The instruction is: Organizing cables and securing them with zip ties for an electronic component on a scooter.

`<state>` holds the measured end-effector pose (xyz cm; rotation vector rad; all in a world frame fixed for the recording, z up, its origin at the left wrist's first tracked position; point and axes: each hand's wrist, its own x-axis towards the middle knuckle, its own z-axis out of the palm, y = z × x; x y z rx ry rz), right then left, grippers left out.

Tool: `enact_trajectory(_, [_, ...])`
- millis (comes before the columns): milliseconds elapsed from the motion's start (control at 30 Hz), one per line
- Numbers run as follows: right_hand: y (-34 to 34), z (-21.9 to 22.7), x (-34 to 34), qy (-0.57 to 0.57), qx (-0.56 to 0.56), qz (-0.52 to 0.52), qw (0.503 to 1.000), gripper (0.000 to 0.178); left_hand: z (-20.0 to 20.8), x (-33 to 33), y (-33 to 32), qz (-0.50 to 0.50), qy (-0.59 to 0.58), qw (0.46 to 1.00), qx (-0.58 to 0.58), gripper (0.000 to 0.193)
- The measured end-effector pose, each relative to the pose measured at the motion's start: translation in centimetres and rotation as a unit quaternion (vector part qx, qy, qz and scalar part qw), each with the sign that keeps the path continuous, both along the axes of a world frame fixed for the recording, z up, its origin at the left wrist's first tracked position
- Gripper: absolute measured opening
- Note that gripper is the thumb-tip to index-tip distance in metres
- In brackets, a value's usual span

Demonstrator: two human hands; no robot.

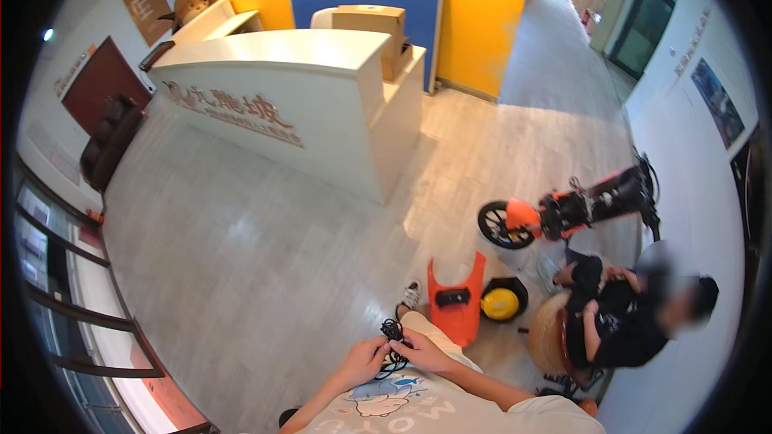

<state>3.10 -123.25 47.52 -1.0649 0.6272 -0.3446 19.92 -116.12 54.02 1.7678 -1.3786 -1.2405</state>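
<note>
A coiled black cable [392, 329] is bunched up just in front of my shirt, with loops hanging below my fingers. My left hand [366, 359] pinches it from the left side. From the other side my right hand [424, 351] grips the same bundle, its fingers close to those of the left. The cable's ends cannot be made out. Beyond my right hand, on the floor, lies an orange panel [464, 321] with a dark piece [452, 297] resting on it.
A yellow round object [500, 304] sits in a black holder beside the panel. An orange and black electric scooter [575, 207] stands farther right. A person in black [627, 313] sits on a woven stool [548, 333]. A white reception counter [322, 112] stands ahead.
</note>
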Motion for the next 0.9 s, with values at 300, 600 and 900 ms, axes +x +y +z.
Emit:
enact_trajectory(300, [-19.2,2.1,5.7,-0.039,0.054,-0.030,0.997,0.023,0.5,7.4,-20.2,-0.085,0.042,0.995,-0.017,0.018])
enact_trajectory(600, [-30.7,2.6,5.9,0.094,-0.048,-0.321,0.941,0.032,-3.8,8.7,-42.2,-0.357,0.131,0.921,-0.082,0.015])
enact_trajectory(900, [-36.5,4.1,11.8,0.264,-0.022,-0.657,0.706,0.029,-3.2,3.9,-59.8,-0.631,0.206,0.742,0.092,0.014])
